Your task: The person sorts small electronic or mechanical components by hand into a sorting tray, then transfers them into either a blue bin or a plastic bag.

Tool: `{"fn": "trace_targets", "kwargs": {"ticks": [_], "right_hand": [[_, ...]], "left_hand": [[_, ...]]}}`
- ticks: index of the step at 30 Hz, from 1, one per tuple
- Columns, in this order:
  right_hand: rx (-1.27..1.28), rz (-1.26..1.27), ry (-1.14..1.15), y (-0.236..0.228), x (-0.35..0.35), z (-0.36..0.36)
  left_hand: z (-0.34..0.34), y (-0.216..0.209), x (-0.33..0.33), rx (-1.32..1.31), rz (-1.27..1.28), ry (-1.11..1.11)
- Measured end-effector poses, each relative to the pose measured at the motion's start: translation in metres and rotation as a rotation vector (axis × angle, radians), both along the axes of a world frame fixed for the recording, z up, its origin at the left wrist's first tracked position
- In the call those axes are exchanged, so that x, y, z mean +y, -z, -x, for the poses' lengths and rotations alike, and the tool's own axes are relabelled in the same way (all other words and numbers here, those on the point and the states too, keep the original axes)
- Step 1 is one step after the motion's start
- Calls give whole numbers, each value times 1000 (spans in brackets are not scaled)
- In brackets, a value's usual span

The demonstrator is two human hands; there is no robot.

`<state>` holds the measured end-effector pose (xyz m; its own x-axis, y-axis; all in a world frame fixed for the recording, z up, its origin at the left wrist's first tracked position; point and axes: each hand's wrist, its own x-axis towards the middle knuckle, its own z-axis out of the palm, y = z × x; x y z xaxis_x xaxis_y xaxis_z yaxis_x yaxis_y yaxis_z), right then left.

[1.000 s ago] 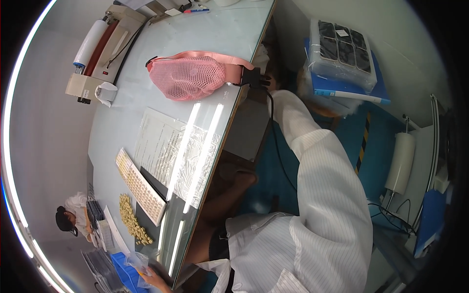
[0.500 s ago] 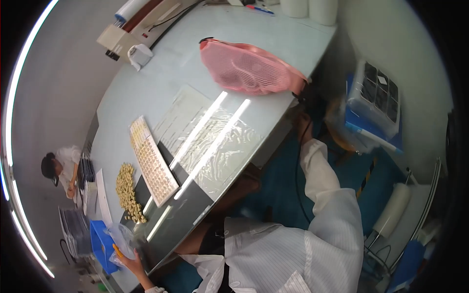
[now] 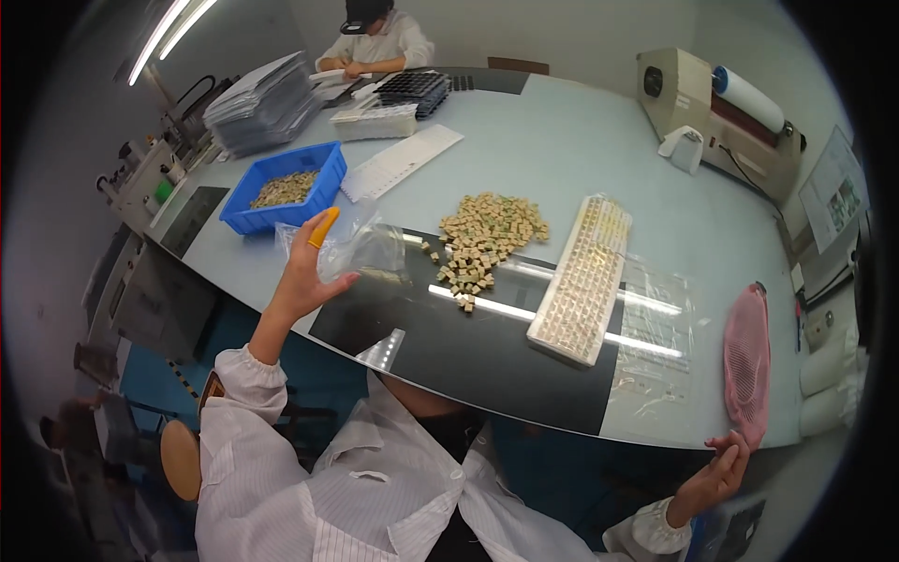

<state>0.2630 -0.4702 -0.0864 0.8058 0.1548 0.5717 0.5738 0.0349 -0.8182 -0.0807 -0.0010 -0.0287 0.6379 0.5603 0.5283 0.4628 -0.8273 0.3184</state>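
My left hand [image 3: 304, 281] is raised at the table's left front, thumb and fingers spread, a yellow finger cot [image 3: 324, 228] on one fingertip. Right beside it lies a crumpled clear plastic bag [image 3: 365, 245]; whether they touch is unclear. My right hand [image 3: 714, 478] is at the right front corner, fingers loosely bent, next to the lower end of a pink mesh pouch [image 3: 746, 365]. I see nothing held in it. Between the hands are a heap of small beige keycaps [image 3: 492, 229] and a pale keyboard-shaped tray of keycaps [image 3: 582, 281].
A blue bin [image 3: 253, 220] with more small pieces stands at the left, a white sheet [image 3: 403, 161] beside it. Stacked trays [image 3: 262, 108] are behind. Opposite sits another person [image 3: 398, 42]. A roller machine [image 3: 740, 117] stands back right. Clear film [image 3: 655, 347] lies right of the keyboard.
The view has swung round to face the table squarely. My left hand still is by the plastic bag, fingers spread. My right hand is nearer the pouch's end.
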Motion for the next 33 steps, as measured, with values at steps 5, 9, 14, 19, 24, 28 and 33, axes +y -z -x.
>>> {"fn": "trace_targets", "kwargs": {"ticks": [5,9,14,19,24,28,33], "right_hand": [[38,290,-559,-62,138,35],[174,469,-838,-63,221,49],[337,569,-1098,-68,322,70],[545,610,-1217,-83,452,86],[438,726,-1392,-69,603,147],[570,949,-1353,-33,662,184],[663,988,-1431,-14,689,217]], "left_hand": [[42,-16,25,43,61,-5],[84,-19,91,-67,-3,-201],[170,16,192,-946,895,-644],[151,51,225,-1083,1102,-635],[165,82,289,-1242,897,-734],[102,52,276,-1445,735,-1128],[100,45,282,-1690,661,-1066]]}}
